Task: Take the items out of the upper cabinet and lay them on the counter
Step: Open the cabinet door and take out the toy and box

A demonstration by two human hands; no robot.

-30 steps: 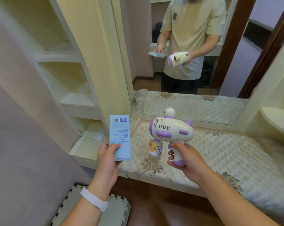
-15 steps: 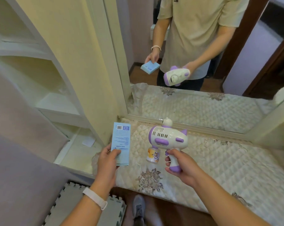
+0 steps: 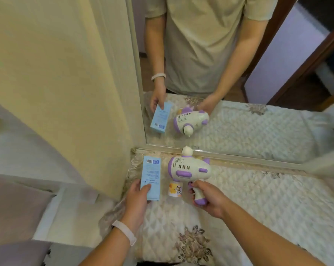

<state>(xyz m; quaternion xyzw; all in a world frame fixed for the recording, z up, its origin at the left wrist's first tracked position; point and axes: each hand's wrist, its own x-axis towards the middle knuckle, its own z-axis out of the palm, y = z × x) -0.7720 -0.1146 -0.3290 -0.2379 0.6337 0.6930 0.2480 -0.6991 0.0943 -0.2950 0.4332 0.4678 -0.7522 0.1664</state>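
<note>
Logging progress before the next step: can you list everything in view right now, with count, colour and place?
mirror: 1, cream-framed, straight ahead, reflecting both held items.
cabinet panel: 1, cream, left of the mirror.
quilted cover: 1, cream with floral patches, below the mirror.
box: 1, light blue, held above the quilted cover's left end.
toy gun: 1, white and purple, right of the box.
small bottle: 1, white with a cartoon label, under the toy gun's body.
wristband: 1, white, left wrist.
left hand: 1, holds the box's lower end.
right hand: 1, grips the toy gun's handle.
</note>
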